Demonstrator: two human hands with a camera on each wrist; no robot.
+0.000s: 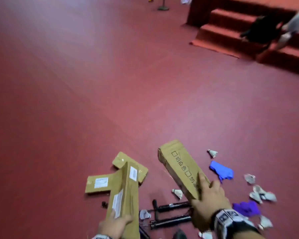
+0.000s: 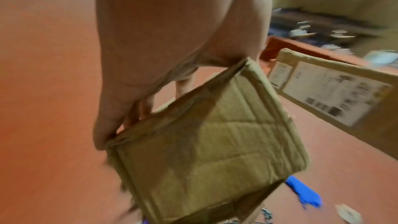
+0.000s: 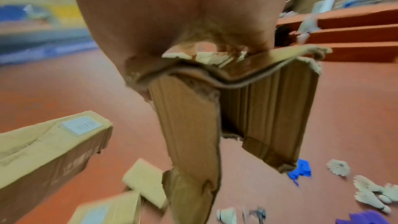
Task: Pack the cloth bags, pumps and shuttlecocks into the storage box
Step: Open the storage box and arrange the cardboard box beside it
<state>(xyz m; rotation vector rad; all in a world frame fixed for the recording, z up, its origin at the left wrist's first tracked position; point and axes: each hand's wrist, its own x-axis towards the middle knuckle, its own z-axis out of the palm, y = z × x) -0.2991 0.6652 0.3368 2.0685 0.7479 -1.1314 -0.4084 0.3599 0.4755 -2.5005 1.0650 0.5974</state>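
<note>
The left hand (image 1: 113,225) reaches forward from the lower edge of the head view. Its thumb lies across the top face of a long labelled box (image 1: 124,192) and its fingers are curled round the near end, so that the box slopes up and away from the person. The left wrist view shows the left hand (image 2: 163,48) from behind, with fingertips clamped along one edge of that box's creased square end (image 2: 206,151). The right hand (image 1: 209,202) is raised a little higher, with a camera strap on the wrist. It grips the near end of a second long box (image 1: 181,168), printed with black characters: the thumb is on the printed face and the fingers wrap over the right side. This box tilts up and to the left, apart from the first. In the right wrist view its near end is torn open (image 3: 269,108), and the right hand (image 3: 183,23) pinches the buckled upper wall. Both boxes are held off the red floor (image 1: 93,100), well away from the carpeted steps (image 1: 231,31) at the floor's far right edge. Below them on the floor two more boxes (image 1: 97,183) lie crossed. Between the hands are black handles (image 1: 171,220) and a shuttlecock (image 1: 177,193). To the right are a blue glove (image 1: 222,170) and a purple glove (image 1: 247,208).
</note>
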